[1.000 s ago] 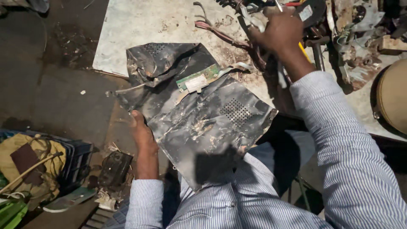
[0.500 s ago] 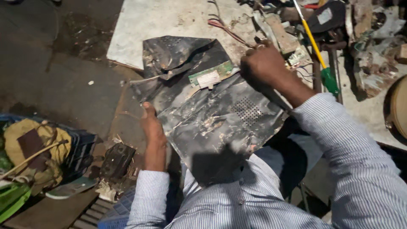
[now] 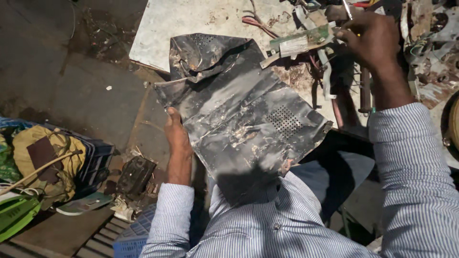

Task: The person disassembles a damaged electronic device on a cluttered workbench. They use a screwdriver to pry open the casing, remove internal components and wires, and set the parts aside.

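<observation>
A crumpled dark metal sheet (image 3: pixel 239 112) with small perforated patches lies across my lap and the ground in front of me. My left hand (image 3: pixel 176 136) grips its left edge. My right hand (image 3: pixel 370 36) is raised at the upper right, holding one end of a small green circuit board (image 3: pixel 301 42) with a white label, lifted off the sheet. A thin metal tool tip (image 3: pixel 347 8) sticks up by the fingers of that hand. Both arms wear a blue-and-white striped shirt.
A pale flat slab (image 3: pixel 191 24) lies behind the sheet with red wires (image 3: pixel 256 24) on it. Scrap parts and cables (image 3: pixel 425 43) are piled at the upper right. At the left are a bundle of cloth (image 3: pixel 43 162), a dark crate (image 3: pixel 98 165) and a blue plastic crate (image 3: pixel 129 239).
My right hand has pulled the green circuit board off the metal sheet and lifted it up to the right. The left hand stays on the sheet's left edge.
</observation>
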